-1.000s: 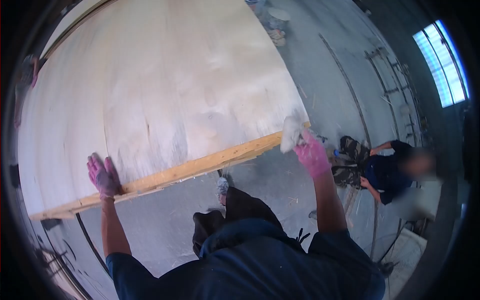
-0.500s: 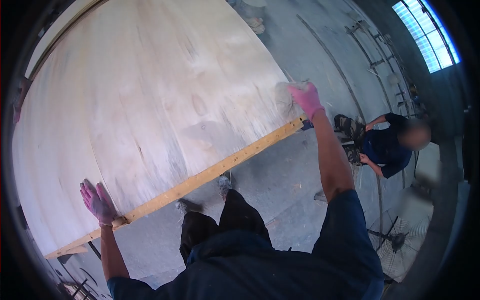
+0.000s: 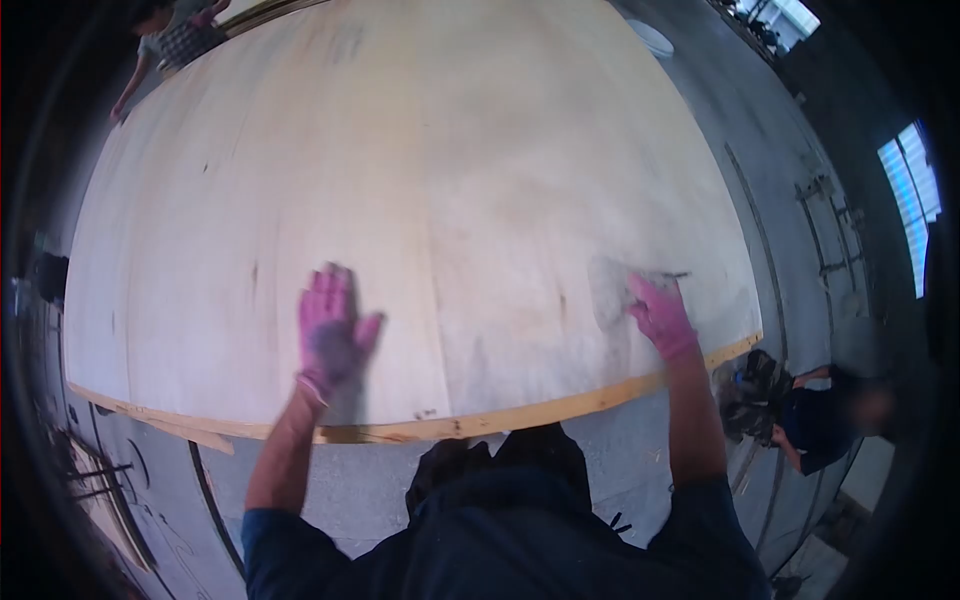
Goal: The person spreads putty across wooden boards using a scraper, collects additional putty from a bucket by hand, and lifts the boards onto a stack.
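Note:
A large pale wood sheet (image 3: 400, 200) spreads before me, with a yellowish wooden strip (image 3: 500, 415) along its near edge. My left hand (image 3: 335, 335), in a pink glove with a dark palm area, lies on the sheet with its fingers spread and nothing in it. Farther right, my right hand (image 3: 662, 312), also pink-gloved, is closed on a greyish, partly see-through scraper-like tool (image 3: 608, 292) that rests against the sheet's surface. A thin dark edge of that tool shows above the fingers; its exact shape is blurred.
A person in dark clothes (image 3: 825, 415) is at the right, beyond the sheet's corner. Another person in a checked top (image 3: 190, 42) stands at the far left edge. A white bucket (image 3: 652, 38) is at the back right. Rails (image 3: 828, 240) lie on the floor at right.
Both hands have moved inward over the sheet from its near edge and right corner. The view has shifted, and the person at the far left shows more fully.

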Tool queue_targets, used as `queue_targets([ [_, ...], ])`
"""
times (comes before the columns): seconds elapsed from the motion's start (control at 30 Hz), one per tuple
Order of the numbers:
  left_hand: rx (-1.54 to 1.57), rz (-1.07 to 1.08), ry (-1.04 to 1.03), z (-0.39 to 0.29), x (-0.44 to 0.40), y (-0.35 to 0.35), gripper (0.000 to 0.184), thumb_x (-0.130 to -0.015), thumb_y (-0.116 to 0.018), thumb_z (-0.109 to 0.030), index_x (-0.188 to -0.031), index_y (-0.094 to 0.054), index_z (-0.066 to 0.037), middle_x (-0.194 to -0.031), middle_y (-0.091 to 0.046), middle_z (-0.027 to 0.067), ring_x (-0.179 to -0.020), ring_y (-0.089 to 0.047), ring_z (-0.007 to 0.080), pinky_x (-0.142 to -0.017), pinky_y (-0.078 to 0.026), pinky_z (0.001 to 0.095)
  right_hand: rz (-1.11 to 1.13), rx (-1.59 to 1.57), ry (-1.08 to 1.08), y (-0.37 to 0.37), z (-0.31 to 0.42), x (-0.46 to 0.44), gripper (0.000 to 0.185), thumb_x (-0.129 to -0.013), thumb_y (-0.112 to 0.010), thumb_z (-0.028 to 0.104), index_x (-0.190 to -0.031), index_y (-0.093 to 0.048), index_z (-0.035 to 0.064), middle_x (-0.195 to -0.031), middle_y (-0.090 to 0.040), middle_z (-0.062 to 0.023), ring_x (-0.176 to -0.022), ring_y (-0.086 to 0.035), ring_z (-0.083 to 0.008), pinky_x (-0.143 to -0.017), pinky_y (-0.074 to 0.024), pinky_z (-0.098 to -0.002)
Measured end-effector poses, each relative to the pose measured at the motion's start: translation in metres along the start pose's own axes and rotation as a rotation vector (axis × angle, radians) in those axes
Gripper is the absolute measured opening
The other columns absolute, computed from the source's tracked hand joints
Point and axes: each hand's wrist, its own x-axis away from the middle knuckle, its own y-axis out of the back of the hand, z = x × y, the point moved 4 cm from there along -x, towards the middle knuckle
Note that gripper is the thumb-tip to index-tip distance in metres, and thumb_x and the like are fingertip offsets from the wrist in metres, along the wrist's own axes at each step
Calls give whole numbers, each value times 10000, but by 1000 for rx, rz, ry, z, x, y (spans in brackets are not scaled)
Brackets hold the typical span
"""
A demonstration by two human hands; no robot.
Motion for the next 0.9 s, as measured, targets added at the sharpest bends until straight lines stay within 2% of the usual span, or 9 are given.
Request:
queue_targets([
  [0.1, -154, -64, 301, 148, -15, -3, 745, -970, -508, -481, -1503, -340, 12, -1562, -319, 247, -1441, -300, 429, -1180, -220, 530, 18, 355, 456, -67, 41, -112, 490, -843, -714, 62, -1309, -573, 9, -1195, -682, -98, -1069, -652, -211, -945, -513, -367],
  [0.17, -220, -65, 531, 234, -19, 1, 691, -999, -477, -462, -1508, -347, -14, -1579, -307, 214, -1456, -280, 408, -1189, -207, 500, 97, -130, 284, -104, 86, -200, 456, -854, -694, 46, -1296, -588, 6, -1191, -684, -105, -1073, -657, -227, -924, -520, -336],
  [0.2, -197, -77, 597, 244, -24, 5, 684, -1003, -471, -466, -1511, -348, -24, -1584, -303, 204, -1463, -270, 396, -1192, -201, 495, 189, -658, 55, -139, 81, -248, 434, -873, -675, 69, -1296, -593, 15, -1155, -695, -99, -1050, -662, -232, -912, -522, -326],
  [0.27, -158, -82, 727, 250, -28, 14, 671, -1012, -458, -473, -1516, -350, -44, -1592, -296, 182, -1476, -250, 374, -1197, -187, 484, 312, -985, -224, -188, 74, -312, 410, -878, -666, 136, -1268, -607, 24, -1121, -704, -103, -1028, -667, -239, -896, -528, -321],
  [0.43, -197, -48, 751, 269, -34, 3, 682, -1012, -454, -502, -1522, -344, -64, -1586, -310, 165, -1487, -233, 346, -1199, -189, 480, 408, -46, -279, -249, 102, -410, 466, -809, -715, 358, -1130, -658, 26, -1128, -691, -147, -1027, -665, -252, -882, -547, -345],
  [0.5, -183, -57, 747, 261, -32, 9, 685, -1011, -459, -503, -1522, -344, -63, -1585, -312, 167, -1485, -238, 349, -1198, -191, 479, 443, 308, 77, -272, 103, -452, 519, -792, -694, 428, -1128, -664, 34, -1186, -672, -164, -1088, -637, -304, -937, -520, -375],
  [0.6, -210, -63, 728, 261, -30, 9, 691, -1012, -445, -513, -1525, -338, -63, -1587, -304, 174, -1486, -230, 353, -1197, -189, 487, 421, 515, 315, -294, 94, -421, 532, -809, -652, 476, -1131, -672, 53, -1254, -639, -183, -1180, -577, -356, -1012, -462, -415],
  [0.83, -149, -100, 679, 264, -26, 7, 703, -1007, -450, -514, -1510, -346, -33, -1574, -319, 198, -1479, -242, 364, -1191, -199, 499, 352, 546, 306, -207, 190, -184, 388, -919, -590, 425, -1170, -674, 141, -1186, -657, -149, -1164, -579, -333, -1005, -437, -444],
  [0.9, -165, -89, 629, 265, -17, 8, 703, -1003, -467, -497, -1492, -363, -1, -1555, -342, 224, -1463, -275, 376, -1189, -222, 483, 467, 528, 127, -190, 210, -127, 353, -938, -581, 399, -1170, -675, 151, -1149, -672, -110, -1100, -611, -310, -965, -449, -452],
])
